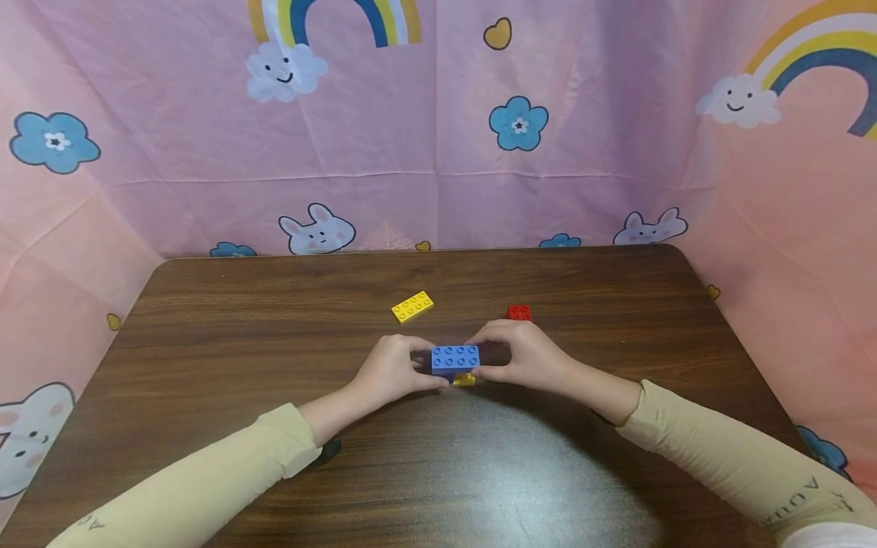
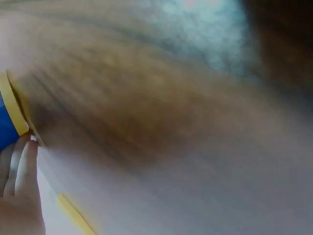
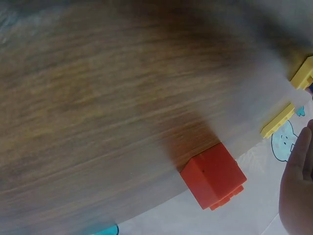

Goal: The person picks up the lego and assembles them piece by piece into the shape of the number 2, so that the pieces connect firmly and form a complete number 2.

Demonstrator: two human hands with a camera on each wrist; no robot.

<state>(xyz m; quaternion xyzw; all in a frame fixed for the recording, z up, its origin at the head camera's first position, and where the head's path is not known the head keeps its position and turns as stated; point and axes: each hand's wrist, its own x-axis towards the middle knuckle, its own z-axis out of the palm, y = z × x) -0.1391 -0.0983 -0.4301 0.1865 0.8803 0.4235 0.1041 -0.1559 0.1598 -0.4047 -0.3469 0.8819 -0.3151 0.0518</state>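
Observation:
Both hands hold a blue brick [image 1: 455, 358] near the middle of the table, the left hand [image 1: 390, 371] pinching its left end and the right hand [image 1: 530, 358] its right end. A yellow piece [image 1: 464, 379] shows just below the blue brick. In the left wrist view, blue and yellow pieces [image 2: 14, 105] stand at the left edge above the fingers of the left hand [image 2: 19, 191]. The right wrist view has the right hand [image 3: 298, 191] at the right edge, with part of a yellow piece [image 3: 303, 73] above it.
A flat yellow brick [image 1: 412, 307] lies beyond the left hand. Just behind the right hand sits a red brick [image 1: 519, 313], seen larger in the right wrist view [image 3: 215, 176]. Patterned pink cloth [image 1: 384, 137] surrounds the wooden table [image 1: 240, 327] at the back and sides.

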